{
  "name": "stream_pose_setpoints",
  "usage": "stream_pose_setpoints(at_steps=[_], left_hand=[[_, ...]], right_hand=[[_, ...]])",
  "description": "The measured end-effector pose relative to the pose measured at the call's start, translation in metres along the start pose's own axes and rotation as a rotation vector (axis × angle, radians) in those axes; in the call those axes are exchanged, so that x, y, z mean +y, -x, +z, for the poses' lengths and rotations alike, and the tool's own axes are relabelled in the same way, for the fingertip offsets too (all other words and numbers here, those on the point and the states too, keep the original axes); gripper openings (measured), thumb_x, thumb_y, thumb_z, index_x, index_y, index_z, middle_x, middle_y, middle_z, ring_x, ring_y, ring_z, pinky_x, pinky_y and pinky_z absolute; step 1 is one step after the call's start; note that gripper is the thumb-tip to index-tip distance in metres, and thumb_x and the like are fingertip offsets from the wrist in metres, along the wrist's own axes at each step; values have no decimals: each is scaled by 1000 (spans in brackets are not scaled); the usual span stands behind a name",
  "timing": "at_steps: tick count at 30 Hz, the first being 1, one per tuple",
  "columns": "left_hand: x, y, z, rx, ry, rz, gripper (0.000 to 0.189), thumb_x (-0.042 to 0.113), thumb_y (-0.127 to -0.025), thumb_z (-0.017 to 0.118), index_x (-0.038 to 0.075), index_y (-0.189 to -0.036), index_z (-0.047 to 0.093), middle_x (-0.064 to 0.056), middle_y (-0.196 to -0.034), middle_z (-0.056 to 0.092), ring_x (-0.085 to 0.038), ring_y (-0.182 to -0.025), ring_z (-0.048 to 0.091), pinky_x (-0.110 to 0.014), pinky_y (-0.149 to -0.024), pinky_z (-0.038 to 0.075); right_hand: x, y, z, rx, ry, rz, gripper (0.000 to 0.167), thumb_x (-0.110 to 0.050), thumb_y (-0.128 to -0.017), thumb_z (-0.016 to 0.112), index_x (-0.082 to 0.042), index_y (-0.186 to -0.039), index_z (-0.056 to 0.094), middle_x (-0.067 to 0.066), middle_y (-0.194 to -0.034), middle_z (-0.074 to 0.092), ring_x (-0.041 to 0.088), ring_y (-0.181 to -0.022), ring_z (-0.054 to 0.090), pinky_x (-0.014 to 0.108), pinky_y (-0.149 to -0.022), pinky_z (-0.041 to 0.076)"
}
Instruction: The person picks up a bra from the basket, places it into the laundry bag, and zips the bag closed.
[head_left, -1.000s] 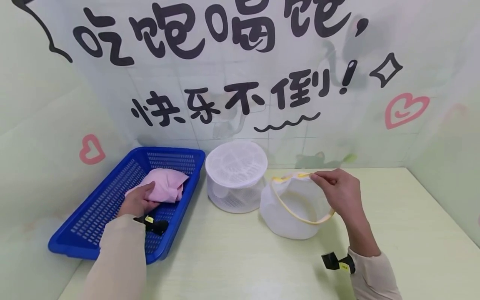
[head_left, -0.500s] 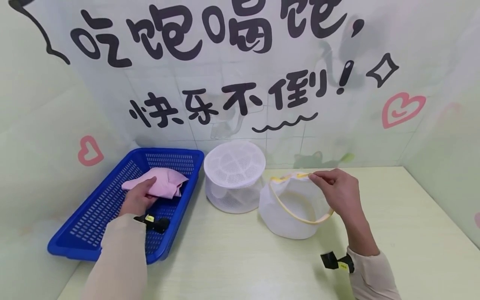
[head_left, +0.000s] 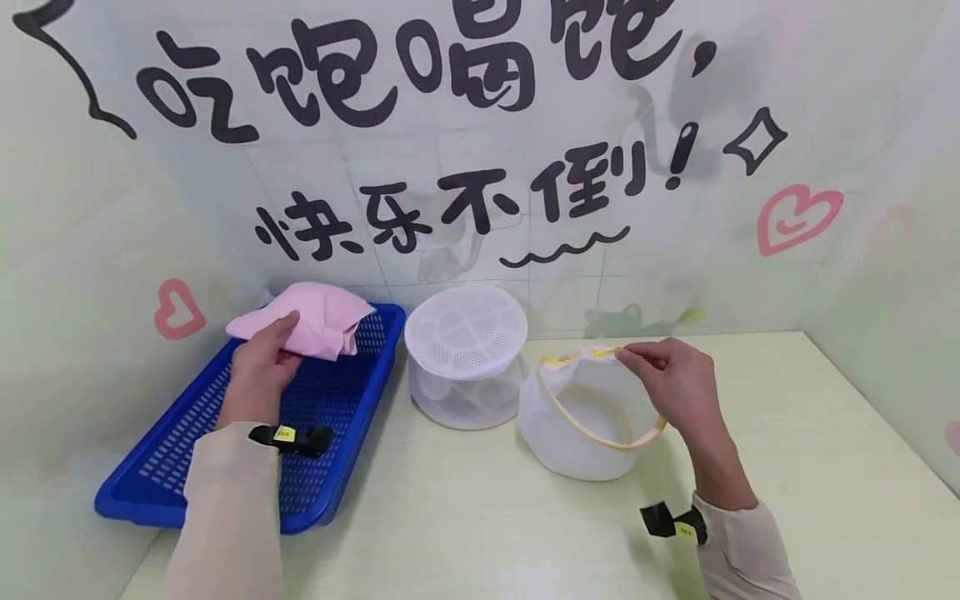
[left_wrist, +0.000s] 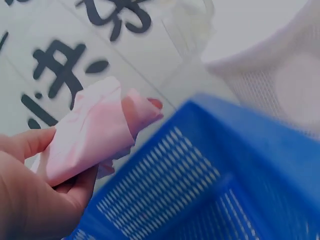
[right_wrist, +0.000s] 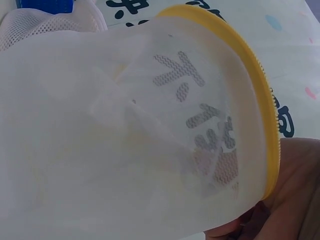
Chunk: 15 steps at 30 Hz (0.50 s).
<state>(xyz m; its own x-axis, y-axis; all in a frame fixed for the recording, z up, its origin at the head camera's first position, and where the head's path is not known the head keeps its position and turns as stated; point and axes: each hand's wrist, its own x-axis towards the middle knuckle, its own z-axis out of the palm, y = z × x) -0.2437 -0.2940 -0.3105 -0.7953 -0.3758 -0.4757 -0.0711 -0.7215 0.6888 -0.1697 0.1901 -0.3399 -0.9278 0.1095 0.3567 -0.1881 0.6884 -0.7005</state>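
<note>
My left hand [head_left: 257, 375] holds a folded pink cloth [head_left: 324, 321] above the far part of a blue plastic basket [head_left: 360, 433]. In the left wrist view, the thumb lies on one side of the pink cloth [left_wrist: 92, 135] and the fingers go beneath it. My right hand [head_left: 678, 379] pinches the yellow zippered rim of a white mesh laundry bag [head_left: 573, 454] and keeps its mouth open. The right wrist view shows the yellow zipper [right_wrist: 262, 100] along the thin see-through fabric; the pinching fingertips are partly hidden there.
A second white mesh laundry bag [head_left: 468, 392], round and standing with its lid on top, sits between the basket and the yellow-rimmed bag. Behind stands a printed wall sheet [head_left: 450, 250]. All rest on a pale table [head_left: 480, 517].
My left hand has lifted the pink cloth up from inside the blue basket, away from its bottom. The right hand keeps its hold on the bag rim in the same place.
</note>
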Motion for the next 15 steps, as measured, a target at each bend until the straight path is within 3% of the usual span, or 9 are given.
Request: stream_pose_setpoints(at_steps=[2,6,10,15], left_hand=[[3,6,4,-67,28,-12,89,-8,-75,75,20,-146,28,5,-126,52,-9,-99,54,-31,-95,43],[5,19,13,-201,32,-17,83,-6,-78,74,19,-144,31,4,-127,51,-10,-102,53,-28,-88,48],[4,34,24,-338,17,-9,81,-4,-82,71,20,-146,28,6,-141,38,-11,-112,46,-27,-93,45],[-4,58,45,-461,-64,70,74,-7,-83,68,10,-142,27,-2,-136,41,-15,-108,49,-26,-79,50]], right_hand=[[0,0,0,-4,1,2,28,-31,-89,69,-7,-100,75,10,-89,65,27,-83,60,37,-68,45],[-1,0,1,-6,-4,7,27,-30,-89,69,-6,-101,75,10,-89,65,27,-84,60,37,-69,46],[1,0,3,4,-9,-12,26,-28,-89,70,-6,-100,75,10,-89,65,27,-83,61,38,-69,46],[1,0,4,17,-2,-33,24,-27,-89,70,-5,-98,76,11,-88,66,27,-82,61,39,-69,46]])
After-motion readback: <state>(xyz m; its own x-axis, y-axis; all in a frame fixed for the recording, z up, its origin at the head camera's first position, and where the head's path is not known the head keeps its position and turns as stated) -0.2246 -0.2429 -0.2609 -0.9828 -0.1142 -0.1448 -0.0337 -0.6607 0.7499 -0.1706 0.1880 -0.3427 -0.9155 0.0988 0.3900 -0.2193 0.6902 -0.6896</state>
